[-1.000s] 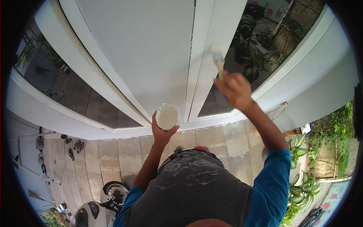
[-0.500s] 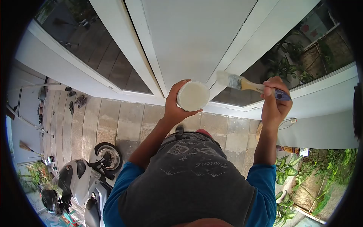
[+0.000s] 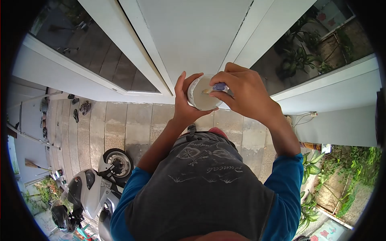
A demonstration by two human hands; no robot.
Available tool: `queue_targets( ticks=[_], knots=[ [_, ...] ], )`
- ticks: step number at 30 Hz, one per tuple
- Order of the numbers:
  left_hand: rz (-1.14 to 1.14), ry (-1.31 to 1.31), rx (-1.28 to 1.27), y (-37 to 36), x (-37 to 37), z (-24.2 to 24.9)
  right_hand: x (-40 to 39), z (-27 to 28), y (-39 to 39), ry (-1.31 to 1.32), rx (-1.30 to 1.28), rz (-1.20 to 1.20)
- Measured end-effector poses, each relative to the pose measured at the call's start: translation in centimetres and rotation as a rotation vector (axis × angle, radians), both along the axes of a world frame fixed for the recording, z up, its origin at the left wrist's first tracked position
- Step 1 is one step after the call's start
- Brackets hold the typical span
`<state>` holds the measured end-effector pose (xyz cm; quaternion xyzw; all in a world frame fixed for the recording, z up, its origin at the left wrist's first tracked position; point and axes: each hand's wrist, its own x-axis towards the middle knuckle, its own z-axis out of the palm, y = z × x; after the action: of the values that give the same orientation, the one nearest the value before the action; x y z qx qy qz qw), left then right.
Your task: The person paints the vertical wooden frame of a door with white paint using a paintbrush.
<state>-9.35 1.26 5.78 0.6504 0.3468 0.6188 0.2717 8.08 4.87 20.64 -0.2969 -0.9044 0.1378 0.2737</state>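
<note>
My left hand (image 3: 186, 100) is wrapped round the side of a round white tub (image 3: 194, 94) with pale paint-like liquid in it, held up in front of my chest. Above the tub, my right hand (image 3: 246, 91) grips a paintbrush (image 3: 219, 86) by the purple end of its handle. The brush points down into the tub, and its bristles are hidden inside. A white door panel (image 3: 189, 36) rises just beyond both hands.
Dark glass panes (image 3: 108, 60) flank the white panel. A motorcycle (image 3: 90, 188) is parked at lower left on the tiled floor (image 3: 138, 116). Sandals (image 3: 85, 107) lie farther left. Green plants (image 3: 311, 166) grow at right, below a cable (image 3: 305, 115) on the wall.
My right hand has moved left from the door frame and lowered the paintbrush into the tub. The left hand still holds the tub in about the same place.
</note>
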Motion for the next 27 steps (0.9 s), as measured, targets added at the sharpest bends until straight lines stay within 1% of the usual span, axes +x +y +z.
queue_targets(
  ticks=[4,11,13,14,16,17,18,20,21,23,24,25,27],
  knots=[
    [0.020,0.027,0.010,-0.1,0.1,0.2,-0.3,0.7,0.0,-0.108,0.026,0.052],
    [0.021,0.008,-0.021,-0.6,0.5,0.2,0.2,0.6,0.1,-0.109,0.049,0.097],
    [0.030,-0.002,-0.040,-0.9,0.7,0.1,1.1,0.3,0.3,0.145,-0.085,0.034],
    [0.018,-0.027,-0.068,-0.9,0.8,-0.1,1.6,0.3,0.4,0.142,-0.083,0.042],
    [0.016,-0.053,-0.090,-1.0,1.1,-0.4,3.1,0.3,0.6,0.330,-0.299,-0.111],
    [0.027,-0.043,-0.108,-1.1,1.4,-0.5,3.8,0.0,0.7,0.374,-0.384,-0.163],
    [0.036,-0.033,-0.126,-1.1,1.6,-0.5,4.4,-0.5,0.5,0.374,-0.382,-0.156],
    [0.045,-0.047,-0.142,-1.3,2.5,-0.7,5.5,-1.3,-0.1,0.572,-0.521,-0.238],
    [0.045,-0.059,-0.159,-1.3,3.0,-0.9,5.9,-1.2,-0.7,0.573,-0.518,-0.238],
    [0.054,-0.060,-0.159,-1.5,4.1,-1.5,6.4,-1.1,-2.0,0.452,-0.403,-0.291],
    [0.064,-0.060,-0.164,-1.5,4.8,-1.8,6.6,-1.7,-2.4,0.391,-0.227,-0.256],
    [0.052,-0.053,-0.156,-1.4,5.7,-2.2,6.7,-1.9,-3.0,0.415,-0.231,-0.229],
    [0.073,-0.134,-0.151,-1.7,7.5,-2.9,7.1,-2.2,-4.0,0.446,-0.235,-0.205]
  ],
)
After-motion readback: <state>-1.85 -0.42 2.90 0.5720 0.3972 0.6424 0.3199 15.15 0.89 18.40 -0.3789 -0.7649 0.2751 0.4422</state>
